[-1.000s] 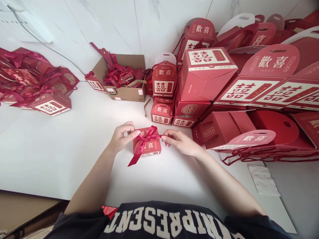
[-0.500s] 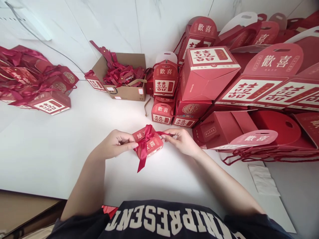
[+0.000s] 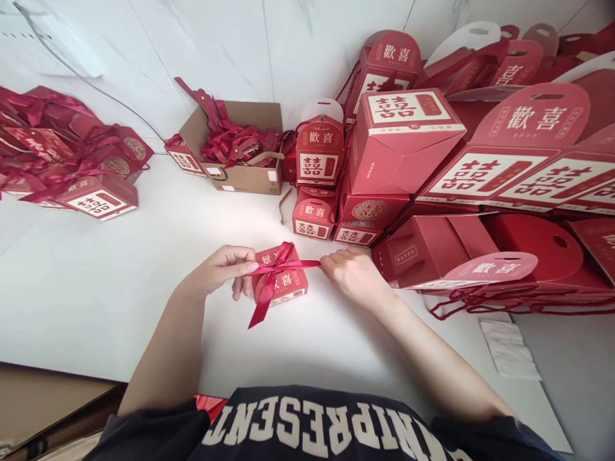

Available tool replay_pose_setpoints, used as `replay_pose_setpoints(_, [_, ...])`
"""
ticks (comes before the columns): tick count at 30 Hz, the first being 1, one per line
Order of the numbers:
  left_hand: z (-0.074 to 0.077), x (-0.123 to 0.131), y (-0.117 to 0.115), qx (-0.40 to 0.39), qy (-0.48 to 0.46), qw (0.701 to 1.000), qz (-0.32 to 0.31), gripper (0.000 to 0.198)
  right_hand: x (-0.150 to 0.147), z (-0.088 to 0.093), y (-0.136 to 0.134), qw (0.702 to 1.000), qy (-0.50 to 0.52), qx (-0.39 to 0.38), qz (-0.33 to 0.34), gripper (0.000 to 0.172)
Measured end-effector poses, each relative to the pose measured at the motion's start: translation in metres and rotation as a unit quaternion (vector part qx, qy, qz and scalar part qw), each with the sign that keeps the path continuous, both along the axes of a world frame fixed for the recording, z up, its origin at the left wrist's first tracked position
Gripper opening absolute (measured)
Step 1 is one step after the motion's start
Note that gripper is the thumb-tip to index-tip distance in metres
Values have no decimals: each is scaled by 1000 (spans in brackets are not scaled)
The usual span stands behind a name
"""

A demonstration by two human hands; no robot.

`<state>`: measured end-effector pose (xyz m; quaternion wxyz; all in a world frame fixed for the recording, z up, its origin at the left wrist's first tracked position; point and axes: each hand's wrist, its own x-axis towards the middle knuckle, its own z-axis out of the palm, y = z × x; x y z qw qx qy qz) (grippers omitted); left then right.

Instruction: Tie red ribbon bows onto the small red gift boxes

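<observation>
Satin bow atop gift box
Left hand and right hand pinch ribbon either side; uneven tugging could skew it.

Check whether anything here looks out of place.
Two things: a bent brown strip lies loose on the white table outside the cardboard box, and a large red gift box lies with its label facing up, unlike those beside it.

The ribbon is crimson, its box red (and pale-lettered), the wall white, veined grey.
</observation>
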<state>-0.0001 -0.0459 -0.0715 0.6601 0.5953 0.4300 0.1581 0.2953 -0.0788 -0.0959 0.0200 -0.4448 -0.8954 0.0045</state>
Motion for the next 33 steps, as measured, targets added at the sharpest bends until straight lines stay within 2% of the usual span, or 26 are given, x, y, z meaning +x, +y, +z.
replay_pose_setpoints(4, [-4, 1, 3, 6, 21, 999, 23, 33, -4, 7, -9, 998, -18, -54, -24, 25])
replay_pose_setpoints(7, [-8, -3, 6, 9, 34, 999, 25, 34, -6, 4, -13, 992, -27, -103, -69, 26])
replay_pose_setpoints(11, [-12, -8, 10, 78, 52, 993, 68, 35, -3, -3, -12, 984, -29, -120, -125, 26])
replay_pose_setpoints(15, [-11, 1, 8, 94, 33, 994, 48, 33, -1, 1, -11, 981, 5, -116, -157, 26])
replay_pose_setpoints(17, [-12, 10, 6, 82, 21, 996, 33, 32, -1, 3, -10, 973, 85, -129, -170, 29])
replay_pose_setpoints(19, [-13, 16, 4, 75, 16, 997, 28, 33, 0, 3, -6, 944, 214, -173, -180, 32])
replay_pose_setpoints(21, [-15, 20, 3, 76, 12, 996, 34, 35, 0, 0, -1, 891, 341, -249, -167, 42])
replay_pose_setpoints(23, [-18, 21, 3, 80, 7, 996, 41, 36, 1, -5, 4, 836, 417, -336, -121, 51])
replay_pose_setpoints(25, [-19, 19, 4, 82, 2, 996, 43, 36, 1, -8, 7, 795, 456, -393, -71, 51])
replay_pose_setpoints(27, [-20, 18, 5, 83, 4, 996, 38, 35, 2, -10, 8, 786, 465, -404, -49, 47])
replay_pose_setpoints(30, [-17, 16, 6, 85, 17, 996, 17, 34, 4, -10, 8, 796, 452, -401, -40, 44])
replay_pose_setpoints(33, [-13, 17, 4, 84, 28, 996, -3, 32, 7, -10, 8, 791, 437, -428, -23, 40])
